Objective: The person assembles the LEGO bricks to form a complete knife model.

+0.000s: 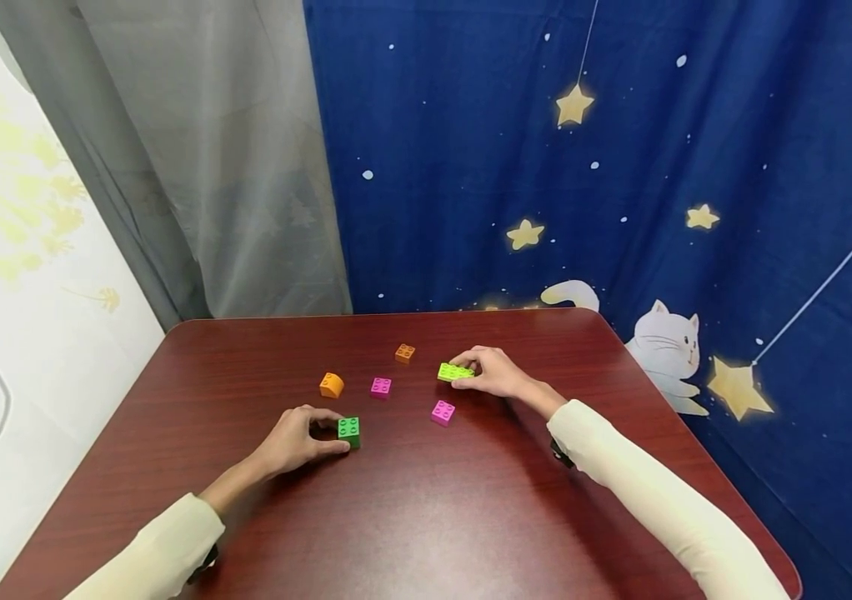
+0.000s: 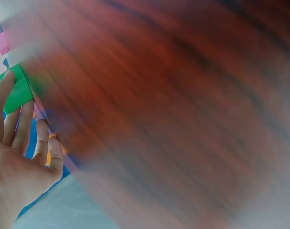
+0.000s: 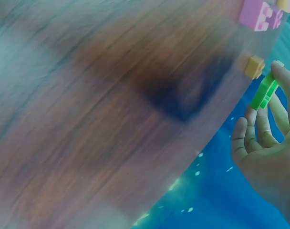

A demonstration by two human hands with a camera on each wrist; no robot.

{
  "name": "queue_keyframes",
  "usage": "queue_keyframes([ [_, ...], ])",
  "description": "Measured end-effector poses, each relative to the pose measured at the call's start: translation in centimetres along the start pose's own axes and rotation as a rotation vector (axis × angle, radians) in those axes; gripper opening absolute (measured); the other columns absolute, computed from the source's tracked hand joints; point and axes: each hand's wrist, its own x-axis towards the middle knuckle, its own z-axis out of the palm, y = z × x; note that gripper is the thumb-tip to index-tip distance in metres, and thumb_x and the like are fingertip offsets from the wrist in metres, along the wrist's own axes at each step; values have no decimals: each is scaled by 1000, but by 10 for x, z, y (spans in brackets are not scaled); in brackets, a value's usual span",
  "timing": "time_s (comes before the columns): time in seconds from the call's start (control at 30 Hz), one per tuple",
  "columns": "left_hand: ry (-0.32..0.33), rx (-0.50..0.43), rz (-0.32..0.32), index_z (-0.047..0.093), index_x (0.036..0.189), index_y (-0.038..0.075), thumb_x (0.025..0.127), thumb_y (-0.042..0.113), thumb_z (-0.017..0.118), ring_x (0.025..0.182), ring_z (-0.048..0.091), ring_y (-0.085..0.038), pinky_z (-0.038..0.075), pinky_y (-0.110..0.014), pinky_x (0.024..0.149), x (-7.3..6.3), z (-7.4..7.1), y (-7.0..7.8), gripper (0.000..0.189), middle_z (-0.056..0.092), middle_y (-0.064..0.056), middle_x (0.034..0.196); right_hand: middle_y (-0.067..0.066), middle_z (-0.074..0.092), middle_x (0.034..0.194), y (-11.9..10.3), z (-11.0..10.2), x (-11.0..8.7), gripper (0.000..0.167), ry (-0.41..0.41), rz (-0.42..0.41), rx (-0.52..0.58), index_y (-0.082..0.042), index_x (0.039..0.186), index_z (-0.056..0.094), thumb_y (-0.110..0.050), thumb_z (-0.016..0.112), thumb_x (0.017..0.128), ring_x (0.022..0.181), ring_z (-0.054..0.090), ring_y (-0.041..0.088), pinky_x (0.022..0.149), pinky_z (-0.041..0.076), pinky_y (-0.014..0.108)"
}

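My left hand [image 1: 298, 439] pinches a green toy building brick [image 1: 348, 430] between thumb and fingers, low over the table at the left of centre. In the left wrist view the thumb lies across one face of this green brick [image 2: 22, 95]. Farther back and to the right, my right hand [image 1: 493, 372] grips a longer lime-green brick [image 1: 453, 372] by its right end, studs facing up. The right wrist view shows the lime brick [image 3: 263, 95] held edgewise between thumb and fingertips. A magenta brick [image 1: 443, 412] sits just in front of the right hand's brick.
Between the hands lie another magenta brick [image 1: 381, 387] and, behind it, an orange studded brick [image 1: 405, 352]. A yellow-orange brick with a rounded side [image 1: 332, 385] sits beyond the left hand. The dark red wooden table [image 1: 426, 517] ends at a blue starry curtain [image 1: 463, 167].
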Motion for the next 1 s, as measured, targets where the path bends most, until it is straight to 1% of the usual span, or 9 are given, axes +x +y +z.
queue_keyframes([
  [0.23, -7, -18, 7, 79, 111, 13, 82, 34, 91, 90, 63, -16, 52, -38, 83, 1, 2, -2, 38, 72, 7, 95, 2, 71, 98, -21, 6, 8, 38, -22, -64, 20, -11, 121, 77, -26, 86, 87, 87, 64, 18, 76, 52, 29],
  [0.33, -14, -22, 2, 78, 112, 13, 82, 33, 90, 90, 62, -16, 53, -37, 83, 1, 2, -3, 38, 72, 7, 96, 2, 72, 100, -32, 10, 11, 38, -41, -81, 26, -12, 121, 77, -26, 86, 87, 89, 64, 17, 80, 55, 37],
  [0.43, -14, -23, -10, 79, 112, 14, 82, 34, 91, 90, 62, -15, 53, -36, 83, 1, 1, -3, 38, 72, 7, 96, 1, 74, 102, -45, 14, 14, 38, -49, -96, 13, -12, 122, 77, -27, 86, 87, 91, 64, 16, 82, 56, 41],
  [0.47, -13, -25, -13, 79, 112, 14, 81, 34, 91, 90, 62, -15, 53, -36, 83, 1, 1, -2, 38, 72, 7, 96, 0, 74, 102, -49, 16, 15, 39, -51, -103, 7, -12, 122, 77, -27, 86, 87, 91, 64, 14, 82, 56, 40],
  [0.57, -4, -20, -6, 79, 111, 13, 81, 35, 91, 89, 63, -16, 53, -37, 82, 1, 1, -3, 39, 73, 5, 96, -2, 74, 102, -61, 21, 17, 38, -55, -117, -1, -14, 121, 77, -29, 86, 87, 89, 63, 12, 78, 53, 30],
  [0.67, 4, -18, 1, 79, 110, 12, 80, 35, 92, 88, 63, -17, 54, -38, 81, 1, 0, -3, 39, 73, 3, 96, -3, 74, 101, -73, 27, 20, 36, -63, -136, 15, -15, 119, 78, -29, 87, 87, 88, 63, 11, 75, 50, 24],
  [0.83, 1, -21, 2, 79, 110, 12, 80, 35, 92, 87, 63, -16, 54, -36, 79, 2, 1, -4, 41, 74, 1, 95, -3, 73, 104, -89, 38, 23, 35, -83, -180, 17, -17, 118, 78, -30, 87, 87, 89, 62, 10, 72, 49, 22],
  [1.0, -1, -27, -2, 80, 109, 11, 79, 35, 93, 86, 63, -14, 54, -33, 78, 3, 2, -3, 41, 74, 4, 94, -2, 73, 105, -102, 48, 26, 36, -103, -211, 23, -17, 120, 78, -31, 86, 87, 90, 62, 11, 72, 48, 21],
])
